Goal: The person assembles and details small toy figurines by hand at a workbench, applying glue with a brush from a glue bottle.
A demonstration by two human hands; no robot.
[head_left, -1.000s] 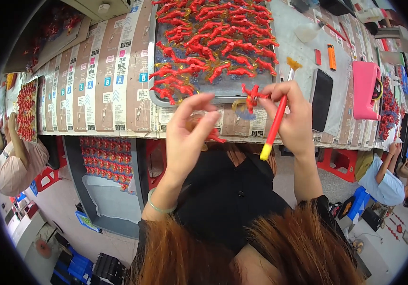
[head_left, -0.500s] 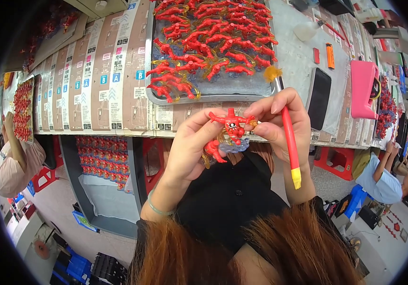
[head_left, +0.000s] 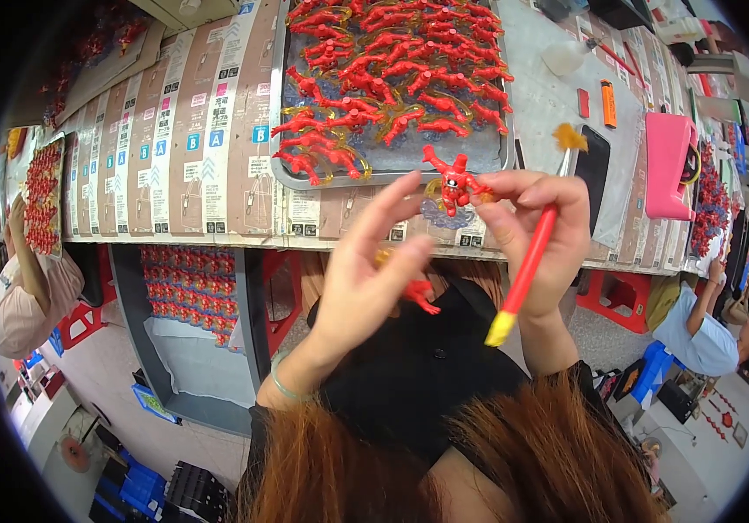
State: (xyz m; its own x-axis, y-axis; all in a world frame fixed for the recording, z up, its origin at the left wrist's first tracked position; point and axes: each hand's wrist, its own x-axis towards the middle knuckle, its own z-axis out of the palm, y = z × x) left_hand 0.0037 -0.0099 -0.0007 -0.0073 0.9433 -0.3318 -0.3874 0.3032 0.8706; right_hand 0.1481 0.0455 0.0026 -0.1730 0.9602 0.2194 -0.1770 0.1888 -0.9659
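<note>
A small red figurine (head_left: pixel 456 181) with a clear bluish base is pinched at one arm between the thumb and forefinger of my right hand (head_left: pixel 549 222). That same hand also carries a brush with a red handle (head_left: pixel 533 261); its yellow-tipped end points down toward me and its amber bristles stick up past my knuckles. My left hand (head_left: pixel 361 279) is just left of the figurine, thumb and forefinger spread and apart from it. Tucked under its lower fingers is a second red figurine (head_left: pixel 420 295), with a bit of yellow showing; most of it is hidden.
A metal tray (head_left: pixel 291 174) packed with red figurines sits ahead on the table. To its right lie a phone (head_left: pixel 596 166), an orange lighter (head_left: pixel 608 103) and a pink tape dispenser (head_left: pixel 666 166). Lower left, a grey crate (head_left: pixel 183 410) holds more figurines. Other people sit at both sides.
My left thumb and forefinger have let go of the figurine. My right hand has moved it forward and a little right, toward the tray, and the brush has tilted.
</note>
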